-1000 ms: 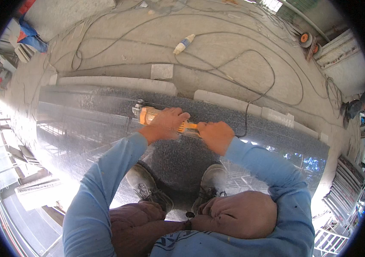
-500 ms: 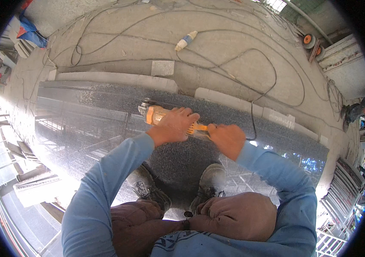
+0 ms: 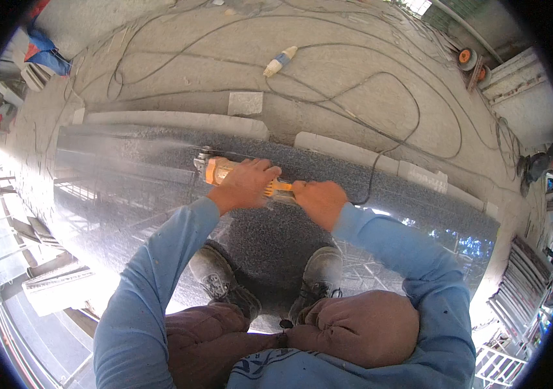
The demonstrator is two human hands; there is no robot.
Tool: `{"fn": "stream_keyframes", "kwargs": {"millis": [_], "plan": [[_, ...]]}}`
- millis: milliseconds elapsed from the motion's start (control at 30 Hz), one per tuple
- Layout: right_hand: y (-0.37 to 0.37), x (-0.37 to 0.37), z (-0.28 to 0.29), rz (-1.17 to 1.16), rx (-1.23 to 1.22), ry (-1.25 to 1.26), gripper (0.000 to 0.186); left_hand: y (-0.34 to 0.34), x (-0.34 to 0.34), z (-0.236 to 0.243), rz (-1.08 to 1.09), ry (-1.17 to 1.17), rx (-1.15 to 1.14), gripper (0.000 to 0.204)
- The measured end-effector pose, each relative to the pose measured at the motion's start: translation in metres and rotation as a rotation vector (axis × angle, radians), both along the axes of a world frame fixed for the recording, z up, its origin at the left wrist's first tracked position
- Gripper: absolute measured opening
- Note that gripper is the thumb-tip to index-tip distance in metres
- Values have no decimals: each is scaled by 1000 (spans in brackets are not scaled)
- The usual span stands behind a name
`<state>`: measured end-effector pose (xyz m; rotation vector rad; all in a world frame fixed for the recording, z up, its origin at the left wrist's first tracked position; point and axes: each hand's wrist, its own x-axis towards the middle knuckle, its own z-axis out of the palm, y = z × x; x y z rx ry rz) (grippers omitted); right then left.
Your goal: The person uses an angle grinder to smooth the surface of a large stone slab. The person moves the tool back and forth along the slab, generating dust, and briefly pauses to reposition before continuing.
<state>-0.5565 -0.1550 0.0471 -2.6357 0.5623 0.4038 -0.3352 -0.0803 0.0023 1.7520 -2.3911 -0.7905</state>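
A yellow-orange angle grinder (image 3: 220, 170) lies low over a dark, polished stone slab (image 3: 127, 188), its metal head and disc close to the slab's far edge. My left hand (image 3: 248, 184) is wrapped round the grinder's body. Behind it, my right hand (image 3: 323, 202) grips the rear handle, where the dark cord leaves. A pale streak of dust or spray spreads leftward from the disc along the slab. Whether the disc touches the stone cannot be made out. Both of my boots (image 3: 318, 272) stand on the slab.
Pale stone strips (image 3: 179, 121) lie along the slab's far edge. Beyond, a long looping cable (image 3: 380, 78) with a white-and-blue connector (image 3: 280, 61) crosses the dusty floor. An orange-wheeled cart (image 3: 468, 59) is at the far right. Stacked slabs (image 3: 519, 279) stand at the right.
Both hands have moved the angle grinder a short way left along the slab. The pale streak left of the disc is stronger, and the cord has shifted left with the tool.
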Motion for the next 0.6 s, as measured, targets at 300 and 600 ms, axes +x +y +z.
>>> {"fn": "stream_keyframes", "kwargs": {"millis": [300,600], "plan": [[-3,14,-13,30,-11,-73,16,-1,17,2,13,5,18,64],[-4,-31,21,3,-36,38,15,-8,-28,4,-39,45,-20,69]]}}
